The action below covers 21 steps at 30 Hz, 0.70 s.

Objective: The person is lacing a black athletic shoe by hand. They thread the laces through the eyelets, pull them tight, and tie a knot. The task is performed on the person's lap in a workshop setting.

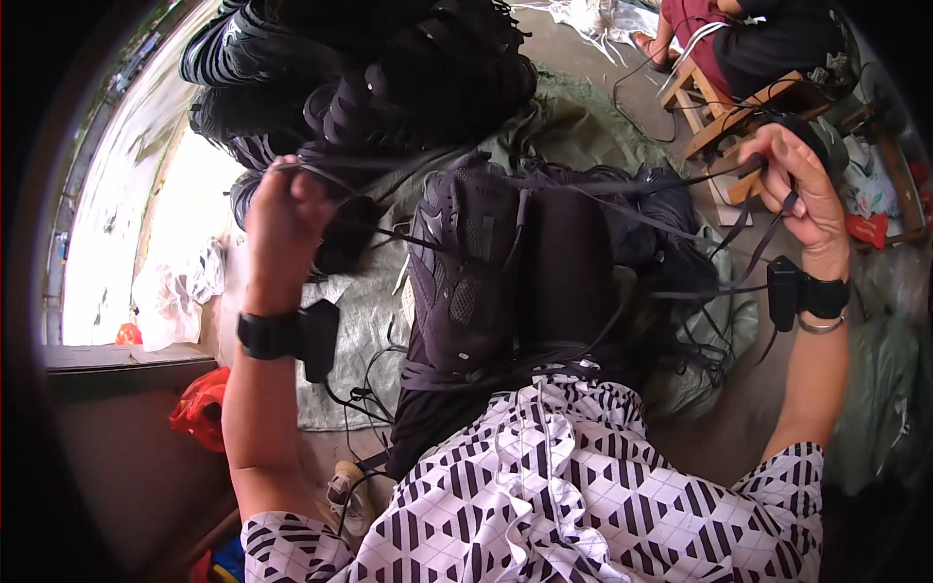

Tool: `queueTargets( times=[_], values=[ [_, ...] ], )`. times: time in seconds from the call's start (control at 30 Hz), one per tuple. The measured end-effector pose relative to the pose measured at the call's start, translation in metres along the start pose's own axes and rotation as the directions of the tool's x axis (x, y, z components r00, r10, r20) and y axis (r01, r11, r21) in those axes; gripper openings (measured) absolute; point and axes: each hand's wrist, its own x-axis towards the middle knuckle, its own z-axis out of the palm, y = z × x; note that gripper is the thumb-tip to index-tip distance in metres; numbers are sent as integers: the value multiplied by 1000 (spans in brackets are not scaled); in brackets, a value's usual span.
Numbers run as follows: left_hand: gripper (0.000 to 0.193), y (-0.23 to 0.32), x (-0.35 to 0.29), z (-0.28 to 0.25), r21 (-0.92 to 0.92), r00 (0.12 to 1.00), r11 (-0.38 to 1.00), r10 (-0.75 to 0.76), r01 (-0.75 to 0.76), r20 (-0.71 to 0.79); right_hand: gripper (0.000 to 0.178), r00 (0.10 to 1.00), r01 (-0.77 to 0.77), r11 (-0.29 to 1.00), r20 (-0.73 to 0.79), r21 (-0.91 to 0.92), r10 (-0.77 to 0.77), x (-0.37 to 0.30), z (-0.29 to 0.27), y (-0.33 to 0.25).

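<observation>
A black sneaker (468, 267) lies on my lap, its toe and sole hard to tell apart in the dark. Thin black shoelaces (632, 183) stretch across above it, from one raised hand to the other. My left hand (284, 219), slightly blurred, is closed round the lace's left end. Far out to the right, my right hand (799, 189) pinches the other end, with loose loops hanging below its fingers. More dark laces lie across my thighs near the printed shirt. Each wrist wears a black strapped device.
A tall pile of black shoes (360, 87) stands ahead on the left. More dark shoes (671, 223) lie right of my lap on a green woven sheet (573, 107). Another person (768, 44) sits at the far right by a wooden stool (714, 117). A red plastic bag (201, 408) lies left.
</observation>
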Motion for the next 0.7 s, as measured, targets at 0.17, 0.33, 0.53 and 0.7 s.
queueTargets(
  times=[0.17,0.33,0.53,0.7],
  values=[
    [34,91,31,-195,19,968,997,-70,76,-241,18,871,-94,870,-383,484,307,-46,-155,119],
    [22,232,-60,-392,622,470,695,440,361,-765,25,499,-45,960,-827,275,260,-232,-319,194],
    [11,288,-143,-453,694,450,473,534,543,-716,17,-258,-303,931,-958,202,124,-344,-422,247],
    [17,160,-57,-321,890,857,429,391,153,-335,11,603,-483,875,-730,-14,321,-130,-242,249]
  ],
)
